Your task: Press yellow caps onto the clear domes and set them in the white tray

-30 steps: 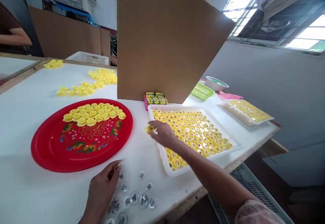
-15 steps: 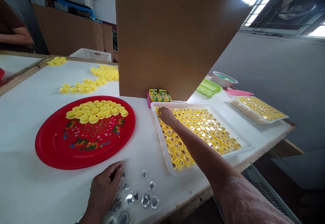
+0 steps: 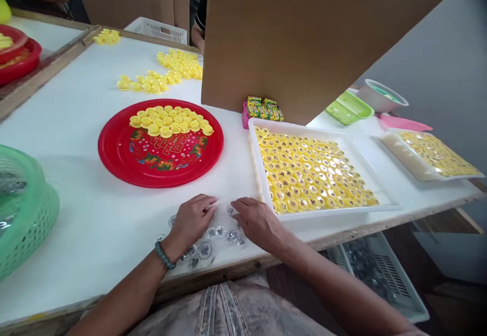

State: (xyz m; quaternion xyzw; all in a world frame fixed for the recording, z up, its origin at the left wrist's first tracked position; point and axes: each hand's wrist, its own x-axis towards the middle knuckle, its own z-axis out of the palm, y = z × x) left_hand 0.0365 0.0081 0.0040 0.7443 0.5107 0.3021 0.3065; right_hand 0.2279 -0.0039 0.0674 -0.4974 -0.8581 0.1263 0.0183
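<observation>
From here, we judge the main risk is that some clear printed discs [image 3: 205, 249] get pushed to the floor, b/c they lie loose on the table between our two hands and just nearer to us than the left hand [image 3: 193, 220], not far from the wooden table edge [image 3: 262, 263]. The green bracelet [image 3: 165, 256] on the left wrist is just beside a few of them, so it could also drag one, esp. if the arm moves sideways. Another poss. mistake is taking two discs at once, b/c several seem to overlap and their clear rims are hard to separate by eye. The right hand [image 3: 257, 222] is just beside the near left corner of the white tray [image 3: 342, 213], so a quick turn might bump it and disturb the rows of yellow round pcs [image 3: 308, 173] inside. About the hands: the left is half curled, thumb close to the fingers; the right has its fingers bent down toward a disc at their tips. Whether either one grips sth., we cannot tell. As for looks, the discs are round, transparent and shiny, w/ a small dark figure near the middle; some catch bright reflections, and the details of the print are too small for us to read.
</observation>
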